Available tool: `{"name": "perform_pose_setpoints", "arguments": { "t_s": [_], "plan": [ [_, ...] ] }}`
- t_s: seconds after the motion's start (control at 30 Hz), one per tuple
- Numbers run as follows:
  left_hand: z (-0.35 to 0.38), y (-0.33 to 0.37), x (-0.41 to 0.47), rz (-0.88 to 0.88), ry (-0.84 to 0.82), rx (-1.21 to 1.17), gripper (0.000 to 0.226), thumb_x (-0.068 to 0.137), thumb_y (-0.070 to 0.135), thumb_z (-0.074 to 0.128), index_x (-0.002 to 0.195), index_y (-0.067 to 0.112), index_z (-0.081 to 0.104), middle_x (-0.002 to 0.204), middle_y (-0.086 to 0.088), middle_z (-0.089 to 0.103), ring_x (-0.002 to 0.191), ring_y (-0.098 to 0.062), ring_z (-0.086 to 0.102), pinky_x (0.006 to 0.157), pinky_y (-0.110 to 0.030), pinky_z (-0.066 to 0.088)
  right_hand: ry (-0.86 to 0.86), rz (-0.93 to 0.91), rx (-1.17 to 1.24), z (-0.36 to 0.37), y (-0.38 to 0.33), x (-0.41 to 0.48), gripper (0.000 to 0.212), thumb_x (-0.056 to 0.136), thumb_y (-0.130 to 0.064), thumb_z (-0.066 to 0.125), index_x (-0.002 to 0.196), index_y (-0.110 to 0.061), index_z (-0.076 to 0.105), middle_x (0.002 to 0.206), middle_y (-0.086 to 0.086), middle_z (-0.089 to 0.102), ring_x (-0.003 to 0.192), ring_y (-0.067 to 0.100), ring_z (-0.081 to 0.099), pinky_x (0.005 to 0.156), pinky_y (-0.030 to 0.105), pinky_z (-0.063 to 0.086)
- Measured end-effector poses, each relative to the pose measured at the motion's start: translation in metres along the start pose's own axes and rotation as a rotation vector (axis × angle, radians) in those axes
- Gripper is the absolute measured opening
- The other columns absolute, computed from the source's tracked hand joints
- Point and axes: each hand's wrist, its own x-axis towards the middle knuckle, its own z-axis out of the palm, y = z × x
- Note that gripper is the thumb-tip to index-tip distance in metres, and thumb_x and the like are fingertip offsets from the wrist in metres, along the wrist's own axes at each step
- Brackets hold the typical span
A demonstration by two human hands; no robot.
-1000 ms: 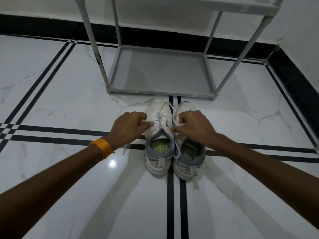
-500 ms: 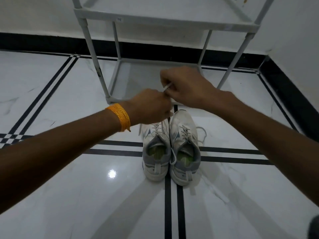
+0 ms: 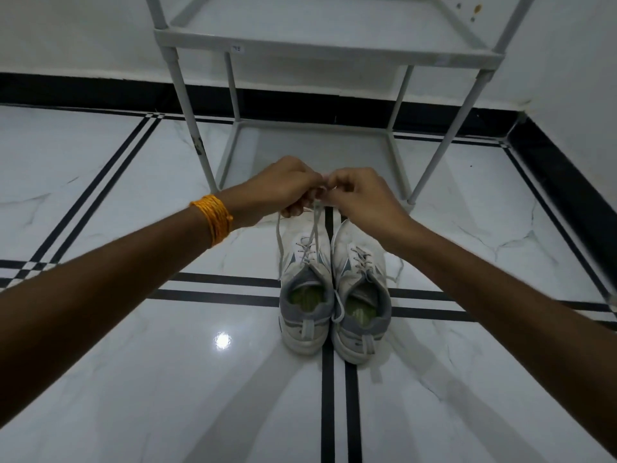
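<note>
The white shoelace (image 3: pixel 311 230) is running up from the eyelets of the white-and-grey sneaker (image 3: pixel 305 315), which is standing on the marble floor (image 3: pixel 133 379). Its two ends are meeting between the hands, raised above the toe of the shoe. The left hand (image 3: pixel 283 185) is pinching one end with curled fingers, and the right hand (image 3: pixel 360 195) is pinching the other, with the two sets of fingertips almost touching. One strand is looking taut, while the other is hanging in a slack curve beside the shoe.

The lace is looking thin, flat and limp, so it is probably offering no stiffness and slipping easily. A pinch between thumb and forefinger close to the ends is likely serving best. The sneaker is seeming light, so a hard pull is likely lifting or tipping it.

A second sneaker (image 3: pixel 362 315) is standing against it on the right, its own lace lying loose. An orange thread band (image 3: pixel 215 218) is circling the left wrist. A grey shoe rack (image 3: pixel 327 50) is standing just behind the pair.
</note>
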Motion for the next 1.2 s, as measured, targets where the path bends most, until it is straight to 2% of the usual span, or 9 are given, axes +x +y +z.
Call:
{"name": "perform_pose_setpoints", "arguments": {
  "t_s": [0.13,0.23,0.33,0.53,0.63,0.73,0.87,1.0,1.2],
  "plan": [
    [-0.007,-0.008,-0.002,-0.048,-0.025,-0.195,0.034,0.095,0.018,0.035,0.092,0.0,0.064,0.09,-0.015,0.071,0.082,-0.026,0.067,0.081,-0.036,0.053,-0.048,0.18,0.435,-0.019,-0.023,0.004,0.013,0.088,-0.014,0.049,0.079,-0.013,0.058,0.053,-0.007,0.045,0.047,0.008,0.039,0.044,0.021,0.029],
    [-0.003,-0.017,0.001,-0.009,-0.086,-0.168,0.027,0.09,0.017,0.051,0.106,0.003,0.067,0.107,-0.014,0.071,0.103,-0.026,0.067,0.093,-0.037,0.052,-0.112,0.08,0.61,-0.039,-0.049,0.012,0.018,0.09,-0.011,0.044,0.076,-0.014,0.056,0.059,-0.001,0.048,0.051,0.011,0.043,0.044,0.021,0.034],
    [0.017,-0.018,0.002,0.085,0.031,0.02,0.026,0.076,0.002,0.071,0.101,0.007,0.063,0.096,-0.011,0.071,0.089,-0.022,0.07,0.08,-0.031,0.059,-0.111,-0.054,0.638,-0.048,-0.067,0.022,0.016,0.092,-0.009,0.047,0.083,-0.011,0.06,0.066,0.002,0.056,0.058,0.013,0.052,0.051,0.023,0.042],
    [0.038,-0.027,0.002,0.488,0.464,0.437,0.032,0.076,0.003,0.068,0.101,0.008,0.048,0.078,-0.007,0.064,0.062,-0.022,0.063,0.057,-0.038,0.056,0.028,0.041,0.786,-0.037,-0.047,0.039,0.013,0.094,-0.004,0.048,0.097,-0.004,0.061,0.077,0.007,0.065,0.071,0.017,0.063,0.066,0.025,0.056],
    [0.031,-0.034,-0.004,0.626,0.5,0.596,0.03,0.082,0.014,0.074,0.106,0.006,0.057,0.081,-0.008,0.069,0.066,-0.02,0.065,0.06,-0.025,0.052,0.072,0.218,0.908,-0.028,-0.022,0.044,0.014,0.093,-0.001,0.05,0.102,0.0,0.061,0.082,0.011,0.064,0.077,0.019,0.065,0.075,0.026,0.059],
    [0.026,-0.043,-0.004,0.74,0.418,0.804,0.014,0.091,0.018,0.064,0.091,0.005,0.07,0.074,-0.009,0.07,0.061,-0.021,0.063,0.056,-0.032,0.051,0.045,0.386,0.932,-0.013,0.001,0.044,0.013,0.093,0.001,0.048,0.1,0.002,0.059,0.087,0.014,0.065,0.082,0.022,0.066,0.075,0.026,0.061],
    [0.027,-0.04,-0.004,0.424,0.353,0.491,0.032,0.085,0.028,0.055,0.069,0.006,0.071,0.057,-0.01,0.065,0.051,-0.026,0.058,0.054,-0.036,0.051,-0.008,0.503,0.657,0.004,0.018,0.031,0.016,0.095,-0.008,0.05,0.108,0.0,0.055,0.093,0.018,0.064,0.085,0.027,0.066,0.079,0.031,0.06],
    [0.021,-0.031,0.0,0.073,0.238,0.027,0.033,0.088,0.022,0.057,0.067,0.001,0.07,0.057,-0.005,0.063,0.05,-0.01,0.054,0.053,-0.023,0.044,0.164,0.238,0.333,0.008,0.014,0.013,0.017,0.094,-0.016,0.054,0.108,-0.008,0.058,0.082,0.011,0.066,0.071,0.021,0.068,0.065,0.029,0.058],
    [0.019,-0.03,0.003,-0.016,0.215,-0.194,0.036,0.094,0.023,0.049,0.066,0.007,0.065,0.055,0.001,0.063,0.047,-0.006,0.052,0.056,-0.025,0.041,-0.24,0.3,0.428,0.007,0.0,-0.01,0.024,0.094,-0.025,0.06,0.112,-0.01,0.058,0.09,0.01,0.073,0.072,0.024,0.074,0.06,0.03,0.058]
  ]
}}
